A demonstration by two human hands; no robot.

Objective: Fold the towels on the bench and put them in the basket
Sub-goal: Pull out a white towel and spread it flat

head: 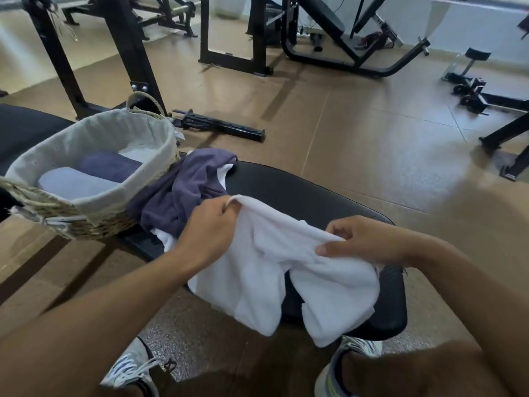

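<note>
White towel (286, 270): held up over the near end of the black bench (300, 196), top edge stretched between both hands, the rest hanging in two loose lobes that drape past the bench edge toward the floor. Left hand (209, 224) pinches the upper left corner, fingers curled round the hem. Right hand (363, 239) grips the bunched top edge further right, thumb on the near side, fingers folded over the far side; cloth runs under the knuckles.

Handling, judged: terry cloth, light, limp, no stiffness of its own, so it sags wherever unsupported. Not slippery, not fragile. Best hold is at the corners along one hem; right hand looks short of the true corner, with slack gathered under it, so it probably needs to slide outward before a clean fold.

Purple towel (183, 193): crumpled on the bench just beside the basket (94, 138), lying over more white cloth. Basket sits at the left, already holding folded towels.
</note>
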